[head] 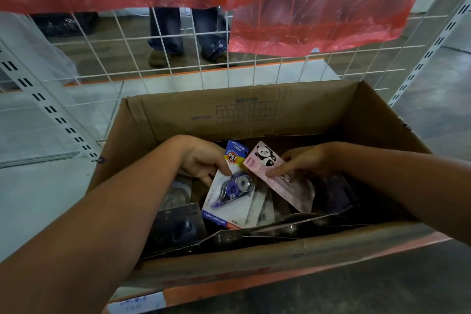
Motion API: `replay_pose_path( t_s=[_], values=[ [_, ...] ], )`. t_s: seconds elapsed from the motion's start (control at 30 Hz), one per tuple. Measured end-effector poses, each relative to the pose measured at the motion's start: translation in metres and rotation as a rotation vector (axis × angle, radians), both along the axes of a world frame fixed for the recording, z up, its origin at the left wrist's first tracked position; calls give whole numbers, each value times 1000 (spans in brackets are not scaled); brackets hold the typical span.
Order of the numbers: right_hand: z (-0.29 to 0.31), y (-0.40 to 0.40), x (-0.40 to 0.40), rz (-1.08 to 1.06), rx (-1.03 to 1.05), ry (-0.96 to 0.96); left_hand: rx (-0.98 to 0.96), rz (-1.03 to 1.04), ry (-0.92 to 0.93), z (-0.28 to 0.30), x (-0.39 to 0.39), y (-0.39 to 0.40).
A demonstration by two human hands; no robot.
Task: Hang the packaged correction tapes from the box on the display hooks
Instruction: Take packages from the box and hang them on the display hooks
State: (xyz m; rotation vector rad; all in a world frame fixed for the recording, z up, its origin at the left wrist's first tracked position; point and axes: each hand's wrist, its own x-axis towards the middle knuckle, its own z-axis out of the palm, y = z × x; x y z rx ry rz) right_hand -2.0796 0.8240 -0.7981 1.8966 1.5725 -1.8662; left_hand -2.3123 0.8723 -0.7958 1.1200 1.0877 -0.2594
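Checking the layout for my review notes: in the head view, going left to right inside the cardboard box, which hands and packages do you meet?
Left hand → blue correction tape package, which it grips → pink panda package → right hand, which pinches the pink one. All sit inside the cardboard box.

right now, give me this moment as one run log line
stage: picking from box | left hand: holds blue correction tape pack | right hand: pinches pink panda pack | hung: none in view

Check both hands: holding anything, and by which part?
Left hand grips the blue correction tape pack by its upper card edge. Right hand pinches the pink panda pack at its right edge.
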Motion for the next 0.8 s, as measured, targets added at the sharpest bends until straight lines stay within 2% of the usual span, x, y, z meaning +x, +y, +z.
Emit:
replay_pose_path(
  t_s=[0.17,0.3,0.4,0.53,0.63,0.8],
  values=[
    [24,-3,5,92,-30,135,19,-11,-54,9,-2,-8],
    [49,-17,11,156,129,55,23,-67,-82,19,-3,-18],
    [69,-30,19,83,271,50,64,-99,-95,38,0,-25],
    [102,-38,30,-103,476,159,249,-34,-157,76,2,-32],
    [134,-36,36,-247,580,298,360,129,-257,113,-3,-37],
    [194,-35,32,-358,786,433,694,322,-331,186,-22,-45]
  ],
)
